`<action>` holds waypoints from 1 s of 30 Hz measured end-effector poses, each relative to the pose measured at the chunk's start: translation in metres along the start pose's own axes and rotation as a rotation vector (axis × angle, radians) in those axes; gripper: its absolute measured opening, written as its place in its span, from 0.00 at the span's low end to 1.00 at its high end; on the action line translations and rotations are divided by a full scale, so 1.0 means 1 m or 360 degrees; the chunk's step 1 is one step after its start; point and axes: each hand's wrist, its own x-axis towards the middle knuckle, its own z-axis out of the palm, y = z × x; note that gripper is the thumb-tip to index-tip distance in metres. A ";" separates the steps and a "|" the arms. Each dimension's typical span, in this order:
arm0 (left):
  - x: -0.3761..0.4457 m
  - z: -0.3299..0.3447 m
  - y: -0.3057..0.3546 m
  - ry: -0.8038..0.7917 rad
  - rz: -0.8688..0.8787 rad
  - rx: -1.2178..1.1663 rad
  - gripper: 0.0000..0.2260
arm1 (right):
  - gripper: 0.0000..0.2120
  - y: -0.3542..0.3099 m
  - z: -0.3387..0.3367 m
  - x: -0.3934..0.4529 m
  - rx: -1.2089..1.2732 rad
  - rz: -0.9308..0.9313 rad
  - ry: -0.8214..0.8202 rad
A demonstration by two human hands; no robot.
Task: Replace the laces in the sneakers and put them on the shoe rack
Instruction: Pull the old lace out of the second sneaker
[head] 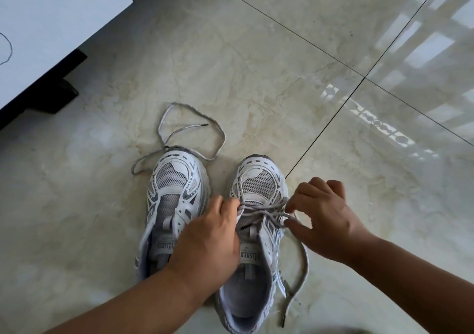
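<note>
A glossy beige marble-look tiled floor (256, 64) carries everything, its dark grout lines crossing at about two o'clock, with window light reflected there. Two white-and-grey sneakers stand side by side on it near six o'clock, toes pointing to twelve: the left sneaker (174, 187) and the right sneaker (259, 179), just apart. A loose grey lace (192, 113) loops on the tiles at the left sneaker's toe. At ten o'clock a white cabinet (51, 25) rests on a dark base.

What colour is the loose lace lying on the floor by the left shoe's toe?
Light grey with dark tips, clearest in the head view.
</note>
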 end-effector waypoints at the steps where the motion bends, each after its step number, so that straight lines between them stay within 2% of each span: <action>1: 0.000 0.000 0.000 -0.0021 0.0008 0.0007 0.18 | 0.07 -0.006 -0.001 0.003 0.0080 -0.0018 0.0020; 7: 0.000 -0.001 0.007 0.0059 -0.0067 0.0003 0.15 | 0.09 -0.021 0.003 0.014 0.0204 -0.0145 0.0070; 15: 0.000 0.000 0.007 0.0042 -0.0052 0.0041 0.17 | 0.05 0.004 0.001 0.001 -0.0042 0.0064 -0.0103; 20: 0.000 -0.003 0.007 0.0004 -0.0063 0.0023 0.16 | 0.10 -0.016 -0.009 0.009 0.0273 0.0080 -0.0129; 22: 0.000 -0.002 0.007 0.0009 -0.0063 0.0035 0.16 | 0.09 -0.027 -0.008 0.011 0.0425 0.0060 -0.0152; 26: 0.000 -0.002 0.007 -0.0001 -0.0038 0.0013 0.17 | 0.03 -0.038 -0.008 0.015 0.0488 0.0175 -0.0232; 28: -0.001 -0.002 0.006 -0.0010 -0.0043 0.0025 0.18 | 0.03 -0.040 -0.008 0.014 0.0532 0.0218 -0.0274; 30: 0.000 -0.002 0.007 -0.0006 -0.0044 0.0039 0.18 | 0.04 -0.043 -0.007 0.012 0.0411 0.0201 -0.0248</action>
